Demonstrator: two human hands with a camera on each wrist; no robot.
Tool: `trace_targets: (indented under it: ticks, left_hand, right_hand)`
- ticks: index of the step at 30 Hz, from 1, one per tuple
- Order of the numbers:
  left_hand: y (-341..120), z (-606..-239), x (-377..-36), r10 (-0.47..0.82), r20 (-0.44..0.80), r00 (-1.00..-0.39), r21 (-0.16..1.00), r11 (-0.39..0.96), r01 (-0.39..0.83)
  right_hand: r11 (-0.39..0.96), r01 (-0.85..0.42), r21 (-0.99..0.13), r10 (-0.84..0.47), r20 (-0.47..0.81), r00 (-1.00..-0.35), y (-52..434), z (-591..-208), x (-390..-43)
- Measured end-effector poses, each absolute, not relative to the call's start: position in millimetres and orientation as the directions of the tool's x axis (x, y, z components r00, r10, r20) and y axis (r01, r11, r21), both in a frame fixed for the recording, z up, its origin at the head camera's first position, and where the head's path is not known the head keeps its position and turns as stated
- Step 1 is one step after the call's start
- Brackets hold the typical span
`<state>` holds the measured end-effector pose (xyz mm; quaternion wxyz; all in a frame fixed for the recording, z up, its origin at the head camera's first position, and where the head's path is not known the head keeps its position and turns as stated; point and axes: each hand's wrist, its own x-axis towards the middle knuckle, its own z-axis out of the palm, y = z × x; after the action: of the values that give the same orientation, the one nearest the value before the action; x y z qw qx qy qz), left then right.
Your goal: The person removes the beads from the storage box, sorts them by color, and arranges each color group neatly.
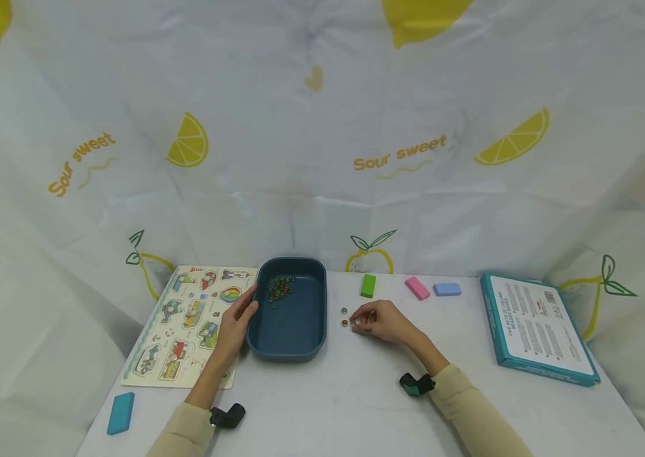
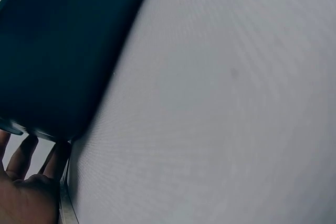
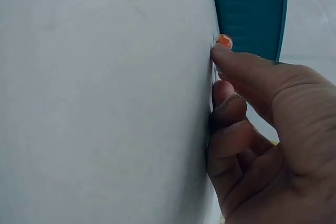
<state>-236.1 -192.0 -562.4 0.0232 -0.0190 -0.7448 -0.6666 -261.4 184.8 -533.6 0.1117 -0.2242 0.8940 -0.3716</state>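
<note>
Right hand (image 1: pixel 382 320) on white table (image 1: pixel 334 406); lemon-print backdrop (image 1: pixel 322 127).

Much sits too small, blurred or cropped to read.

In the head view the small round beads (image 1: pixel 280 289) piled in the dark blue oval plastic tray (image 1: pixel 294 330) blur into one cluster, uncountable; print on the teal-edged cardboard box (image 1: pixel 545 327) near the tabletop's right edge is illegible. The left wrist view crops the tray (image 2: pixel 63 51) and the left hand (image 2: pixel 23 192). The right hand (image 3: pixel 262 135) hides whatever its fingers (image 3: pixel 231 59) press on the tabletop.
</note>
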Motion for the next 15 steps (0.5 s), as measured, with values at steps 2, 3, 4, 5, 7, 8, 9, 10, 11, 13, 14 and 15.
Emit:
trace_targets:
  ticks: [2,3,4,5,7,8,9,10,11,13,14,15]
  left_hand:
    - [-192.4,-562.8,-236.3,-0.009,0.062,-0.998,0.992,0.109,0.060]
    - [-192.4,-562.9,-236.2,-0.011,0.058,-0.998,0.992,0.112,0.057]
    - [-192.5,-563.3,-236.3,-0.014,0.057,-0.998,0.992,0.115,0.055]
    - [-192.7,-563.8,-236.4,-0.019,0.054,-0.998,0.992,0.119,0.051]
    - [-192.3,-565.0,-236.6,-0.028,0.047,-0.999,0.991,0.127,0.043]
    - [-191.7,-565.5,-236.4,-0.031,0.045,-0.999,0.990,0.135,0.041]
    - [-191.2,-565.8,-236.3,-0.036,0.044,-0.998,0.990,0.137,0.039]
    - [-190.9,-566.1,-236.0,-0.041,0.045,-0.998,0.989,0.141,0.039]
    - [-190.7,-566.2,-235.7,-0.045,0.047,-0.998,0.989,0.144,0.040]
    - [-190.4,-565.8,-235.6,-0.042,0.051,-0.998,0.989,0.141,0.044]
    - [-190.3,-565.5,-235.6,-0.037,0.054,-0.998,0.990,0.136,0.049]
    - [-190.3,-564.9,-235.8,-0.032,0.055,-0.998,0.990,0.129,0.051]
  right_hand:
    - [0.616,-0.321,-0.720,-0.493,-0.034,-0.869,186.4,-533.2,-262.1]
    - [0.609,-0.321,-0.726,-0.496,-0.033,-0.868,187.6,-532.9,-263.0]
    - [0.597,-0.312,-0.739,-0.493,-0.032,-0.869,188.6,-532.3,-264.3]
    - [0.587,-0.301,-0.752,-0.488,-0.032,-0.872,188.8,-530.4,-265.6]
    - [0.550,-0.278,-0.787,-0.476,-0.022,-0.879,187.6,-524.8,-268.5]
    - [0.524,-0.271,-0.808,-0.473,-0.011,-0.881,185.6,-520.5,-270.2]
    - [0.497,-0.267,-0.826,-0.472,0.001,-0.882,181.8,-515.3,-272.1]
    - [0.469,-0.262,-0.844,-0.472,0.011,-0.882,176.2,-509.2,-273.9]
    - [0.440,-0.263,-0.859,-0.479,0.023,-0.877,169.5,-502.3,-275.7]
    - [0.375,-0.265,-0.888,-0.503,0.045,-0.863,152.7,-488.9,-280.1]
    - [0.350,-0.266,-0.898,-0.516,0.052,-0.855,143.0,-482.9,-282.7]
    - [0.329,-0.259,-0.908,-0.525,0.052,-0.850,132.6,-477.3,-285.2]
